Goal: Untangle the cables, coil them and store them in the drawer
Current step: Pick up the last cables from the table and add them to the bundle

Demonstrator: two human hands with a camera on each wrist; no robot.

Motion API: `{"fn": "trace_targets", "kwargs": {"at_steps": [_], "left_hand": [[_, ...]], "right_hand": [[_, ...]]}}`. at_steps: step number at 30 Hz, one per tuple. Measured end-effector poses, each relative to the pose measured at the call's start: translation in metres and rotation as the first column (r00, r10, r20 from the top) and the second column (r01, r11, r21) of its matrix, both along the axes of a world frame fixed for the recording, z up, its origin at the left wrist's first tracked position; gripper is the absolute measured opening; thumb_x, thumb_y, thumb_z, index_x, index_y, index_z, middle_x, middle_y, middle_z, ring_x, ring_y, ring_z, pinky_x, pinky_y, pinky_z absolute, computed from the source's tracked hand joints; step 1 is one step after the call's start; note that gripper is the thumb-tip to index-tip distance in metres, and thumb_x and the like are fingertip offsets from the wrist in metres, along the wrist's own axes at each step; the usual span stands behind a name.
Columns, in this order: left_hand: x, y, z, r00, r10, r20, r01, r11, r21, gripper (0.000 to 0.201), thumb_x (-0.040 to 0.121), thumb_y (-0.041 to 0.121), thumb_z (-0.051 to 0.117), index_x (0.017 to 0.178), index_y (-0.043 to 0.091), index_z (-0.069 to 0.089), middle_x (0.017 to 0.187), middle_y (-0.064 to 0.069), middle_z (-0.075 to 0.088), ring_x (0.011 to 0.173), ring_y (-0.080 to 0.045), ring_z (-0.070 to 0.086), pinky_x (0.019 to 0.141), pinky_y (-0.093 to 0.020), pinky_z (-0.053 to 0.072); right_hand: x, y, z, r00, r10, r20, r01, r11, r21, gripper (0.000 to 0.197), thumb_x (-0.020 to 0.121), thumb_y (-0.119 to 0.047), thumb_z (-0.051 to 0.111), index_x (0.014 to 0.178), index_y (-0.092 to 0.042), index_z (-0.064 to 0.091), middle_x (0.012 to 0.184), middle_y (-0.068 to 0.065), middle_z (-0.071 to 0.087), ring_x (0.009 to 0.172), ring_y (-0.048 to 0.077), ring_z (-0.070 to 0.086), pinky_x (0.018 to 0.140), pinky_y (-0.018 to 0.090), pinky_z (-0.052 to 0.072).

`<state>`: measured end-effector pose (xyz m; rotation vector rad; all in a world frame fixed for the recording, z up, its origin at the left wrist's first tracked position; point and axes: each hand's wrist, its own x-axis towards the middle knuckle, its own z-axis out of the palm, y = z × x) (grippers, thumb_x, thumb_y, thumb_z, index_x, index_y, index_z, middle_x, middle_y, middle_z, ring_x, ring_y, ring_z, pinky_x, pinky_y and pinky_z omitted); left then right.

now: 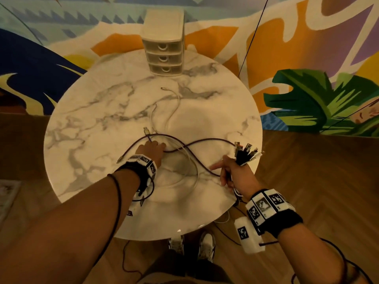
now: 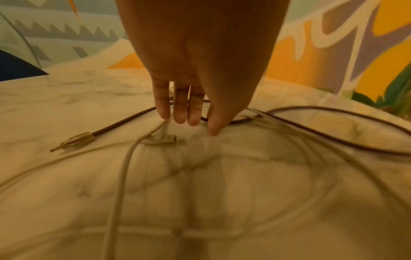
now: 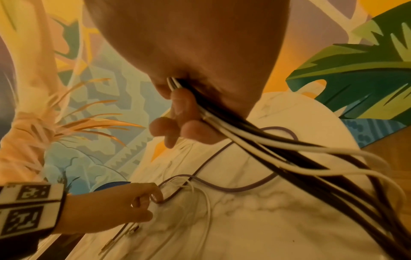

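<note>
The right hand [image 3: 177, 112] is gripping a cable bundle [image 3: 255, 140] near the table edge [image 1: 260, 128]; the left hand [image 2: 189, 70] is pinching a purple cable [image 1: 196, 143], its curled fingers clear only from the right wrist.

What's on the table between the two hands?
In the head view, a purple cable snakes across the marble between the left hand and the right hand, with thin white cables looped under it.

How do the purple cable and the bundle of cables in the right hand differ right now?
The purple cable lies snaking loose across the marble table; the bundle is gripped upright in the right hand. The purple cable is a single strand at the left hand; the bundle mixes black and white strands. Both are uncoiled.
</note>
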<state>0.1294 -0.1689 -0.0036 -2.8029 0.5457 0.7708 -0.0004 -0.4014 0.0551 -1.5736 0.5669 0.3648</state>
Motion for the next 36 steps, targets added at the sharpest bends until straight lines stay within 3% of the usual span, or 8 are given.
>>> {"fn": "trace_targets", "kwargs": {"at_steps": [4,8,14,18,22,28,32,36], "left_hand": [[-0.012,-0.002,-0.003,0.984,-0.164,0.072,0.163,0.987,0.014,0.035,0.093,0.018,0.041,0.127,0.014,0.048,0.136,-0.013,0.041,0.124,-0.032,0.037,0.103,-0.044,0.033],[-0.025,-0.008,0.027,0.982,-0.097,0.159,0.146,0.931,-0.333,0.023,0.097,0.026,0.037,0.113,0.014,0.049,0.111,-0.007,0.057,0.096,-0.03,0.057,0.077,-0.037,0.042],[-0.046,-0.028,0.061,0.852,-0.259,0.455,0.483,0.722,-0.495,0.01,0.082,0.017,0.062,0.092,0.018,0.059,0.08,0.0,0.06,0.068,-0.02,0.061,0.053,-0.028,0.045],[-0.057,-0.012,0.053,0.962,-0.21,0.175,0.27,0.831,-0.487,0.029,0.094,0.038,0.029,0.11,0.023,0.048,0.094,-0.001,0.064,0.076,-0.027,0.063,0.06,-0.038,0.05],[-0.052,0.013,0.062,0.994,-0.078,0.071,0.095,0.954,-0.284,0.027,0.098,0.034,0.033,0.113,0.024,0.052,0.106,-0.007,0.063,0.094,-0.028,0.061,0.077,-0.036,0.05],[-0.016,-0.06,0.126,0.992,0.119,0.046,-0.083,0.879,-0.469,0.011,0.086,0.021,0.049,0.088,0.013,0.056,0.088,-0.005,0.057,0.083,-0.027,0.059,0.063,-0.033,0.044],[-0.014,-0.048,0.144,0.96,0.265,-0.095,-0.244,0.615,-0.75,0.01,0.084,0.025,0.06,0.091,0.019,0.055,0.086,0.001,0.06,0.078,-0.018,0.059,0.068,-0.034,0.051],[-0.039,-0.04,0.151,0.955,0.296,-0.033,-0.137,0.339,-0.931,0.008,0.087,0.018,0.061,0.094,0.019,0.056,0.079,0.006,0.061,0.068,-0.009,0.058,0.061,-0.021,0.049]], "right_hand": [[0.006,0.0,-0.008,0.999,-0.025,0.027,0.025,1.0,-0.01,0.052,0.103,-0.03,0.031,0.087,0.0,0.07,0.052,0.014,0.049,0.035,0.012,0.032,0.035,0.02,0.029],[0.016,0.012,-0.022,0.999,-0.022,0.047,0.025,0.998,-0.053,0.047,0.103,-0.032,0.032,0.083,-0.01,0.069,0.06,0.01,0.055,0.035,0.008,0.032,0.036,0.022,0.026],[0.038,0.04,-0.02,0.973,0.216,0.08,-0.2,0.965,-0.17,0.029,0.101,-0.015,0.037,0.12,-0.012,0.059,0.087,-0.002,0.061,0.048,-0.006,0.052,0.048,0.008,0.04],[0.052,0.046,-0.013,0.997,-0.061,0.049,0.056,0.994,0.097,0.028,0.1,-0.024,0.043,0.122,-0.018,0.06,0.108,0.002,0.064,0.044,0.0,0.042,0.038,0.01,0.03],[0.058,0.036,-0.015,0.987,-0.12,0.11,0.113,0.991,0.067,0.031,0.1,-0.028,0.043,0.122,-0.017,0.062,0.116,0.001,0.065,0.044,-0.001,0.044,0.041,0.01,0.032],[0.059,0.062,0.001,0.973,0.173,0.154,-0.161,0.983,-0.089,0.026,0.099,-0.018,0.044,0.078,-0.023,0.059,0.043,-0.012,0.048,0.038,0.001,0.037,0.047,0.02,0.029],[0.058,0.053,0.014,0.968,-0.041,0.249,0.016,0.995,0.102,0.03,0.099,-0.013,0.044,0.072,-0.015,0.059,0.065,0.003,0.049,0.054,0.008,0.039,0.049,0.017,0.03],[0.05,0.05,0.019,0.957,0.103,0.27,-0.114,0.993,0.023,0.026,0.099,-0.014,0.042,0.082,-0.009,0.061,0.067,0.005,0.05,0.048,0.006,0.037,0.041,0.013,0.028]]}}
